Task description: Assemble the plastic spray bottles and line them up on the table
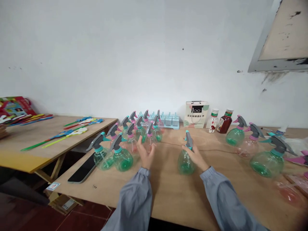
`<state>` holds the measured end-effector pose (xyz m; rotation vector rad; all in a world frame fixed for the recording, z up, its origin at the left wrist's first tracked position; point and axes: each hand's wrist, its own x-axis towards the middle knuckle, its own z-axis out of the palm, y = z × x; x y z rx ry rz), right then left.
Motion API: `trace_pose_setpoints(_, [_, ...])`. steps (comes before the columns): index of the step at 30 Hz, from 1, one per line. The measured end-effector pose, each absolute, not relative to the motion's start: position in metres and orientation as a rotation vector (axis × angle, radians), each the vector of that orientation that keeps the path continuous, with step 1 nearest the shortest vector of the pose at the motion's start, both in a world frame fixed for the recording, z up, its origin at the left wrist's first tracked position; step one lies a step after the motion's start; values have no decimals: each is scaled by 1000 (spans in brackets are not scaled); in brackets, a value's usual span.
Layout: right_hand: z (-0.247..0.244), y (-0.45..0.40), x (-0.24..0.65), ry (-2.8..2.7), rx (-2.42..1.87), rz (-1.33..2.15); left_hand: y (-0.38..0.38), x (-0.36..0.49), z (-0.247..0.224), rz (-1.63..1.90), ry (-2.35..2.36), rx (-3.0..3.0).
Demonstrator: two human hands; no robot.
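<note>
My right hand is wrapped round the neck of a green spray bottle with a grey and teal head, upright on the wooden table. To its left, my left hand is raised with thumb and fingers apart, holding nothing. It is nearest to a pink spray bottle in a cluster of several green and pink bottles. At the front of that cluster stands another green bottle. On the right side are more spray bottles, among them a large green one.
A black phone lies by the left edge of the table. Light blue molds, a paper bag, a white bottle and a dark red bottle stand along the wall. A second table bears colorful sticks.
</note>
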<state>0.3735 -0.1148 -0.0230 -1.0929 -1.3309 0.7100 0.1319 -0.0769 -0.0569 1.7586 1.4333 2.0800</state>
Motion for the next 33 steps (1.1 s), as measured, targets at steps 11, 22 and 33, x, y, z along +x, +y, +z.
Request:
trace_pose_setpoints(11, [-8,-105,369,-1039,-833,1112,-56,123,-78,1554,1722,1887])
trace_pose_setpoints(22, [-2,-113,365,-1117,-770,1135,-80,135,-79,1516,1558,2022])
trace_pose_setpoints(33, [-3,-116,371,-1221,-781,1158,-83,136,-74,1502,1530,1993])
